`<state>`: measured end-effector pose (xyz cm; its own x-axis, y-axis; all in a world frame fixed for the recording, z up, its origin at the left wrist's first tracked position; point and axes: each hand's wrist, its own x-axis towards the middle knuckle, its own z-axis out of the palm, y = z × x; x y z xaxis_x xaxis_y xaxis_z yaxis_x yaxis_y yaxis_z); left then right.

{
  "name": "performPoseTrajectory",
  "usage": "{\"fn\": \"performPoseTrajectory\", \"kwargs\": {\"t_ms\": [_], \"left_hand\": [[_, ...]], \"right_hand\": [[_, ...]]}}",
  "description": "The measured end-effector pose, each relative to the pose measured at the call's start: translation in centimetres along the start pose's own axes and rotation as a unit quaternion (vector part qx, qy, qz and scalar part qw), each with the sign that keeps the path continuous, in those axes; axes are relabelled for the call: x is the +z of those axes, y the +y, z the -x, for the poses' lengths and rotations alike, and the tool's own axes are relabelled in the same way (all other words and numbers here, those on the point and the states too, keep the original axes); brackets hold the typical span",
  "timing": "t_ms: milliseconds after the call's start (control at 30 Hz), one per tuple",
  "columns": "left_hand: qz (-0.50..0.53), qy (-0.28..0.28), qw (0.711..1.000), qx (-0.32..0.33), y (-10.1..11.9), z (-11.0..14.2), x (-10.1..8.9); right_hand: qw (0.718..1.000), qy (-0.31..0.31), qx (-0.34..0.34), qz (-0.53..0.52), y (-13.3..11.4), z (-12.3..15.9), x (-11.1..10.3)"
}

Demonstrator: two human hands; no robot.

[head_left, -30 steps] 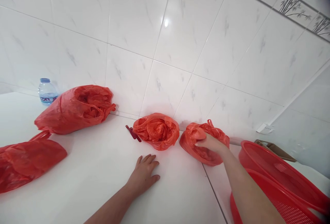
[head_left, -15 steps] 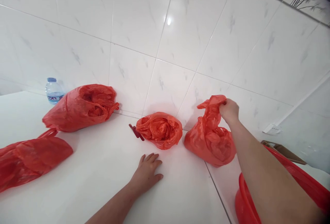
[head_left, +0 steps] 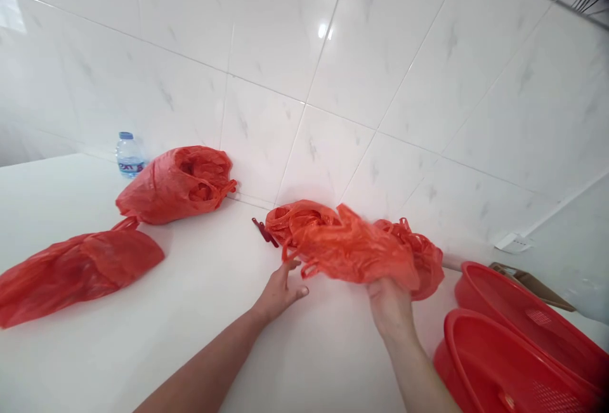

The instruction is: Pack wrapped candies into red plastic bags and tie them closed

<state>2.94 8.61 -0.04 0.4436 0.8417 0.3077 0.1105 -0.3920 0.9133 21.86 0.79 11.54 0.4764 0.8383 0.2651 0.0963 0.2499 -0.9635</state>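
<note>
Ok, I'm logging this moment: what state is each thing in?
Bottle: upright, capped
Bag beside bottle: lying, mouth open
Leftmost bag: lying on its side
Dark red strips: lying by middle bag
Middle bag: crumpled, partly hidden
Held bag: crumpled, raised
Right bag: crumpled, partly hidden
Left hand: open, fingers parted
Right hand: gripping held bag
Two baskets: uncovered

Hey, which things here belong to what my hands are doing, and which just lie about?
Seemingly in use:
right hand, holding a loose red bag
left hand, open near its handles
probably the red bundles behind

Apparently lying about:
water bottle
dark red strips
two red bags at left
red baskets
brown tray
</note>
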Motion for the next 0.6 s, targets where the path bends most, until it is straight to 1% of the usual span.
{"fn": "performPoseTrajectory", "kwargs": {"t_ms": [33, 67, 133, 200, 267, 300, 333, 400, 433, 467, 533, 567, 600], "left_hand": [[0.067, 0.012, 0.998, 0.018, 0.4, 0.2, -0.2], [0.128, 0.023, 0.991, 0.031, 0.9, 0.5, -0.4], [0.203, 0.016, 0.979, 0.034, 1.8, 1.2, -0.7], [0.228, -0.03, 0.973, 0.012, 2.7, 2.0, -1.1], [0.229, -0.079, 0.97, -0.027, 3.5, 2.9, -1.5], [0.227, -0.087, 0.969, -0.05, 3.8, 3.4, -1.8], [0.224, -0.082, 0.968, -0.074, 4.0, 3.8, -2.0], [0.209, -0.036, 0.971, -0.113, 4.3, 4.4, -2.4], [0.202, -0.006, 0.971, -0.127, 4.4, 4.7, -2.4], [0.195, 0.023, 0.971, -0.139, 4.5, 4.9, -2.5], [0.183, 0.06, 0.969, -0.154, 4.8, 5.3, -2.3], [0.179, 0.064, 0.969, -0.157, 5.0, 5.5, -2.1], [0.179, 0.058, 0.97, -0.156, 5.2, 5.6, -1.8]], "right_hand": [[0.996, -0.021, 0.044, -0.079, 1.6, 1.3, 0.0], [0.985, -0.039, 0.099, -0.137, 3.1, 2.4, -0.1], [0.96, -0.061, 0.195, -0.189, 5.6, 3.9, -0.7], [0.942, -0.065, 0.26, -0.2, 7.2, 4.7, -1.8], [0.937, -0.046, 0.288, -0.192, 8.0, 5.1, -3.3], [0.938, -0.025, 0.293, -0.181, 8.1, 5.4, -4.0], [0.941, 0.001, 0.292, -0.17, 8.1, 5.6, -4.6], [0.948, 0.041, 0.28, -0.145, 7.9, 6.5, -5.4], [0.952, 0.04, 0.274, -0.13, 7.6, 7.1, -5.5], [0.957, 0.021, 0.268, -0.109, 7.3, 7.9, -5.3], [0.968, -0.05, 0.245, -0.034, 6.5, 9.6, -4.3], [0.973, -0.077, 0.218, 0.02, 6.1, 10.4, -3.4], [0.978, -0.083, 0.175, 0.081, 5.6, 11.1, -2.5]]}}
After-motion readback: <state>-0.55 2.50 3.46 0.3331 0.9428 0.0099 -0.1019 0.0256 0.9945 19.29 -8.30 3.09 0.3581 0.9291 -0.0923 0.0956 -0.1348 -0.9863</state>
